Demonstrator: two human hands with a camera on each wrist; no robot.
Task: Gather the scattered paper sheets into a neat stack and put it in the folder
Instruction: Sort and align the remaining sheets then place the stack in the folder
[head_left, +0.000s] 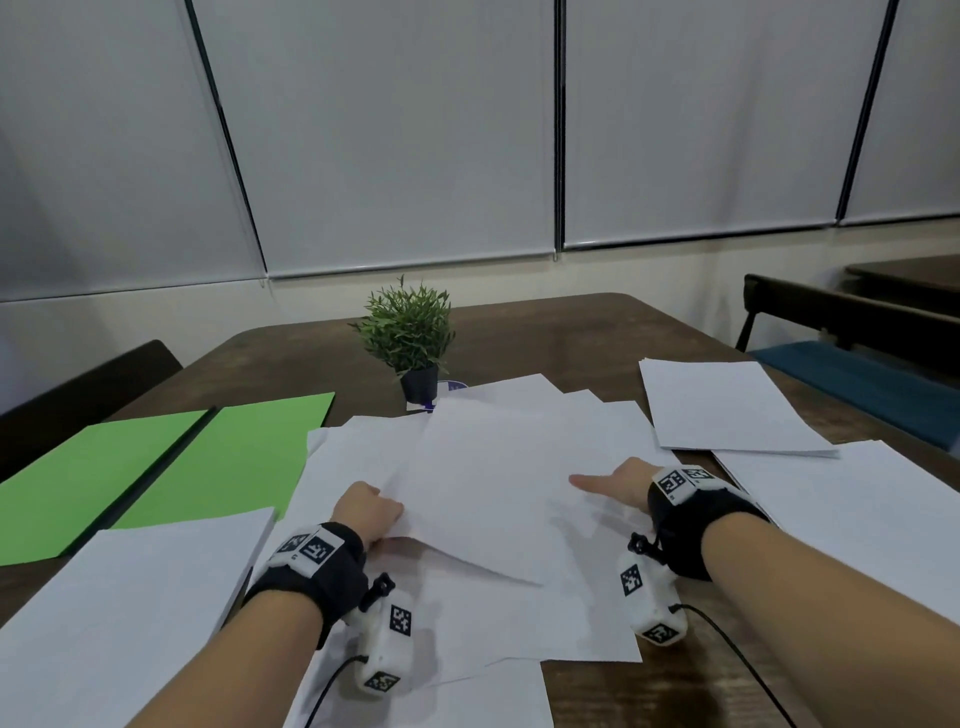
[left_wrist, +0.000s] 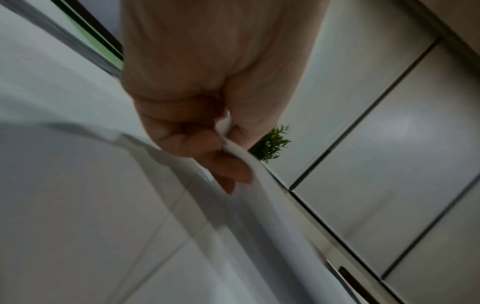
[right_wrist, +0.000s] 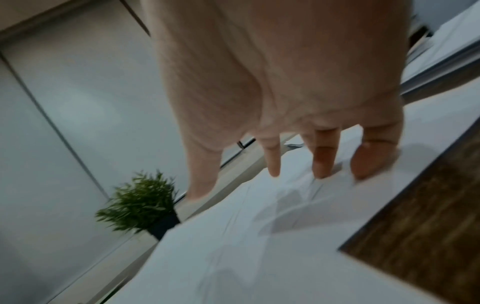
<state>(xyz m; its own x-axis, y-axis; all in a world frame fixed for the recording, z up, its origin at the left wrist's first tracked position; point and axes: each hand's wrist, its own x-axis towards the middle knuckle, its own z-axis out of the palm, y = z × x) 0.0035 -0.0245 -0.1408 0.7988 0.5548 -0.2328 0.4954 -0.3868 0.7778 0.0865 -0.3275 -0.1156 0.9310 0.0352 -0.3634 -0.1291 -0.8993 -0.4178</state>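
Office or meeting room: long wooden table (head_left: 545, 332) with small potted plant (head_left: 408, 338), dark chairs (head_left: 831, 312) around it, grey roller blinds (head_left: 389, 130) along the wall, second table (head_left: 914, 273) behind.

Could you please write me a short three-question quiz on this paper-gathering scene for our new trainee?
1. True or false: the green folder lies open on the wooden table.
2. Multiple choice: what is the left hand doing? A) resting flat on the folder B) pinching the edge of a paper sheet C) holding the potted plant
3. Fill in: the right hand lies with fingers straight on the ____.

Key:
1. True; no sheets are inside it yet.
2. B; the left wrist view shows the sheet's edge between thumb and fingers.
3. Paper sheets in the middle of the table.
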